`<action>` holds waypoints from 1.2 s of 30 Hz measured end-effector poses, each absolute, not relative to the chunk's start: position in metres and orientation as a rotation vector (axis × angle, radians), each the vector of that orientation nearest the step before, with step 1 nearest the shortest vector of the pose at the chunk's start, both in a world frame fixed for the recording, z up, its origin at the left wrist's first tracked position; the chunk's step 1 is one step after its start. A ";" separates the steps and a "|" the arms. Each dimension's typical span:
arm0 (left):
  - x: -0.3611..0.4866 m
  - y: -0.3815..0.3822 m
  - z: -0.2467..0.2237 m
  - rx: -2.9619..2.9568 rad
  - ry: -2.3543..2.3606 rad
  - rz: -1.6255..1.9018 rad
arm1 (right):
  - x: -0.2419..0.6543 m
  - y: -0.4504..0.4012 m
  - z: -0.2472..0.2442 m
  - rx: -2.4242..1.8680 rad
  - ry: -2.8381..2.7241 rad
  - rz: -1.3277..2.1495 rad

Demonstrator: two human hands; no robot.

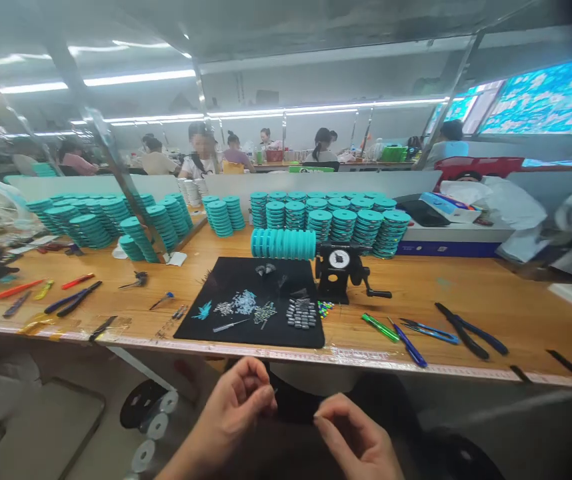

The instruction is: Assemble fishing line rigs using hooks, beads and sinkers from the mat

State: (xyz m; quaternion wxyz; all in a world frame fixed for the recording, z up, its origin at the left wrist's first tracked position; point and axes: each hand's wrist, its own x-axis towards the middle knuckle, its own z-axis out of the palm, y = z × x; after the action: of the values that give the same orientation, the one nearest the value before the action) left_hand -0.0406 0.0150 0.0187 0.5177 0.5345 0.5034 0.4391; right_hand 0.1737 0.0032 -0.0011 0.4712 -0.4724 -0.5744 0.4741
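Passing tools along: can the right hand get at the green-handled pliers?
Probably yes: the right hand is just below the bench edge, and nothing stands between it and the green-handled pliers.

Two hands (291, 417) show below the near edge of the wooden workbench (486, 313). The bench carries one black mat (246, 333), with one cluster of grey beads (301, 313) on it, and one black hand-cranked winder (339, 270) beyond the mat's far right corner. The winder holds one long row of teal spools (283, 243). Along the far edge, two stacks of teal spools (221, 217) stand together, with roughly a dozen stacks (331, 217) to their right and about ten stacks (91, 220) to their left. Right of the mat lie four hand tools (446, 337); left of it, at least seven hand tools (66, 293). Beyond the bench sit about seven co-workers (199, 163).
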 end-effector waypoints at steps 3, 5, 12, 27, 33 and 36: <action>-0.002 -0.001 0.003 0.855 0.851 0.988 | 0.173 0.000 0.005 -0.997 -1.505 1.060; 0.010 -0.005 -0.006 0.775 0.784 0.944 | 0.174 -0.003 0.006 -1.008 -1.540 0.976; 0.022 -0.004 -0.018 0.732 0.767 0.929 | 0.175 -0.013 0.001 -1.174 -1.593 0.848; 0.031 -0.012 -0.012 1.713 1.109 1.325 | 0.175 -0.003 -0.009 -1.105 -1.041 1.387; 0.027 -0.008 -0.012 1.512 1.091 1.292 | 0.173 -0.007 -0.007 -1.120 -1.054 1.396; 0.026 -0.007 -0.010 1.136 1.094 1.206 | 0.177 -0.009 0.000 -1.097 -1.052 1.437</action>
State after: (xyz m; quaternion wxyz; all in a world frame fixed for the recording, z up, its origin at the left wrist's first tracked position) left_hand 0.0258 -0.0073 -0.0105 0.5464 0.4790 0.4616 0.5088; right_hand 0.1771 -0.0091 -0.0001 0.5012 -0.4539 -0.4352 0.5945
